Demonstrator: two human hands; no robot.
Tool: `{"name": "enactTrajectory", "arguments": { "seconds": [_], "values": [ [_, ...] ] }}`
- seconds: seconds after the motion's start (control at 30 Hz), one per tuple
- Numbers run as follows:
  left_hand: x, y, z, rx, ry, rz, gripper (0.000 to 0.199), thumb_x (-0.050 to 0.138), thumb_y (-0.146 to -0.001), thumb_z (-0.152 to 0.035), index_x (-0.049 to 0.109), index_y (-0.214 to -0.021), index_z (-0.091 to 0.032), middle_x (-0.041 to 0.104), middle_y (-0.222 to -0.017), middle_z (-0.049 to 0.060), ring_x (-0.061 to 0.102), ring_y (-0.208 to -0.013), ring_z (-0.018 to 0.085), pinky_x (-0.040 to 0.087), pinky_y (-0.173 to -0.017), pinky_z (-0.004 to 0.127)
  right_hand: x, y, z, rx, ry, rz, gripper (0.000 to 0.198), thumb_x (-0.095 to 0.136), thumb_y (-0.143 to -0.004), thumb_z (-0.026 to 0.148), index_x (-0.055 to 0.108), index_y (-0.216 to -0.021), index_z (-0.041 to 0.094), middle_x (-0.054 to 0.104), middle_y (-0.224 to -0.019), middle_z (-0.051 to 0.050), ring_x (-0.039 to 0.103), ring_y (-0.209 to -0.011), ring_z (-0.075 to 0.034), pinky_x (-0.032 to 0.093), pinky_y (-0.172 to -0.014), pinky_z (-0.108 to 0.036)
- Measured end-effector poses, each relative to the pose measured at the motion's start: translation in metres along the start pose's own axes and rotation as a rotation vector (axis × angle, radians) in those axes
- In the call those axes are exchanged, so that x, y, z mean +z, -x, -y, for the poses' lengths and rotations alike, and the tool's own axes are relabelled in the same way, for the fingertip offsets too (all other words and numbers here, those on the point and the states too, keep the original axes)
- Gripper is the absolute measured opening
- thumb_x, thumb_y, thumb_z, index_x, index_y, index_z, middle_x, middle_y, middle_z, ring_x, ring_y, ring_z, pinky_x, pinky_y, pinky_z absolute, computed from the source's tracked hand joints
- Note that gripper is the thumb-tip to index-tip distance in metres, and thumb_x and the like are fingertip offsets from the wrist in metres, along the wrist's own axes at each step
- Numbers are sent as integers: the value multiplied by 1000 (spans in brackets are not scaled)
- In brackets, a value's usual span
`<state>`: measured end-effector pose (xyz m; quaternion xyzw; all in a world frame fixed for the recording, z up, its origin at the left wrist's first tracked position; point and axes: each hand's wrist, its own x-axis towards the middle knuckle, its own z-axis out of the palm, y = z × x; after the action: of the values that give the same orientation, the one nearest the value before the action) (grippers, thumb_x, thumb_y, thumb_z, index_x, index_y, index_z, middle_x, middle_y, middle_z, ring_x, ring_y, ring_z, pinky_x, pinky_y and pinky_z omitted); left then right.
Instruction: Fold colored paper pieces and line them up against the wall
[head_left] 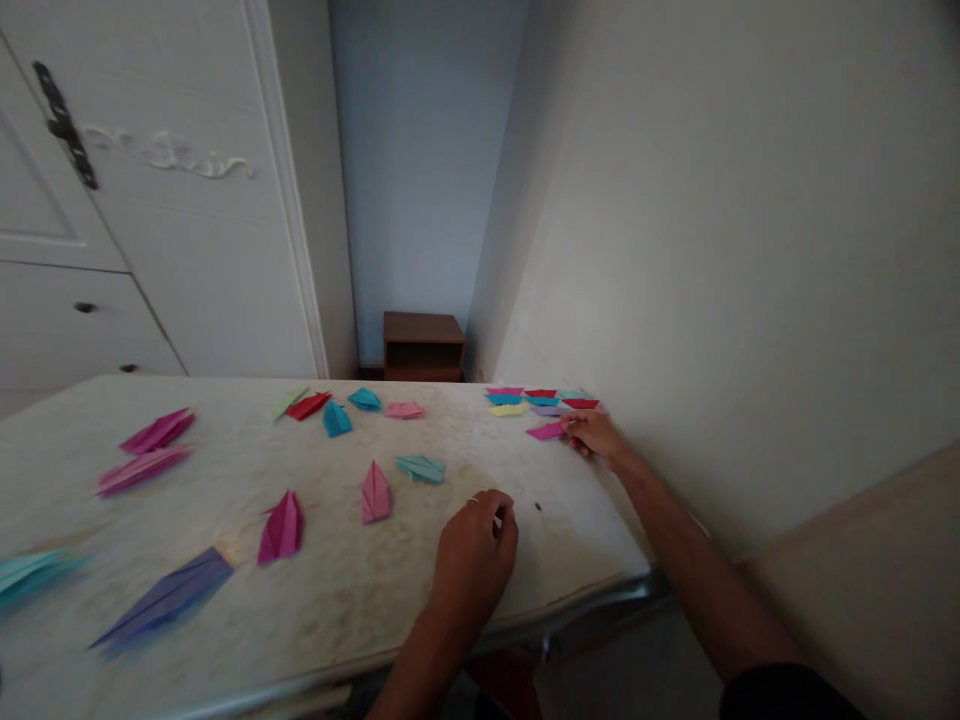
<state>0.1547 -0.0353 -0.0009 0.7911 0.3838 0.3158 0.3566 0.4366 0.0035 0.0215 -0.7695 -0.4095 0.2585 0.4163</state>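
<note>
Right arm (675,530): you wear a black sleeve (787,695) — plain in its visible part, with a curved lower edge. Past that edge, your forearm is bare down to the right hand (596,437). Left arm (427,645): your visible forearm is bare. Left hand (476,550): you wear a ring (472,500) — a thin, pale band.

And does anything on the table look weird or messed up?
Yes, a little. A small dark speck sits on the white table, to the right of the left hand; I can't tell what it is. Brownish stains also make the table look dirty.
</note>
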Motion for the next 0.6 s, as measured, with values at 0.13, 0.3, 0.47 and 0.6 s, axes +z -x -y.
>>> {"name": "enactTrajectory", "arguments": {
  "seconds": [0.13, 0.3, 0.47, 0.6],
  "values": [
    [4, 1, -3, 73, -169, 56, 21, 45, -88, -17, 66, -91, -17, 68, -84, 8, 62, -79, 22, 42, -74, 33, -18, -6, -14, 30, 129, -51, 16, 56, -81, 13, 67, -92, 11, 54, -46, 6, 46, -35, -7, 29, -33, -16],
    [4, 1, -1, 69, -156, 52, 21, 45, -89, -17, 67, -91, -18, 69, -86, 7, 62, -80, 21, 42, -75, 32, -30, -18, -16, 36, 363, -94, 24, 59, -81, 18, 72, -100, 11, 62, -51, 0, 56, -43, -13, 42, -44, -22],
    [4, 2, -1, 80, -148, 46, 21, 46, -89, -17, 66, -90, -18, 68, -84, 7, 62, -79, 21, 43, -75, 32, -25, -7, -10, -111, 567, -185, 34, 55, -83, 17, 72, -113, 14, 73, -107, -13, 66, -106, -27, 47, -94, -36],
    [4, 3, -1, 91, -149, 41, 20, 47, -88, -17, 66, -90, -18, 68, -84, 7, 62, -80, 21, 43, -74, 32, -7, 15, -8, -326, 873, -50, 39, 46, -91, 18, 67, -123, 18, 58, -138, -11, 51, -129, -26, 34, -110, -38]
  ]
}}
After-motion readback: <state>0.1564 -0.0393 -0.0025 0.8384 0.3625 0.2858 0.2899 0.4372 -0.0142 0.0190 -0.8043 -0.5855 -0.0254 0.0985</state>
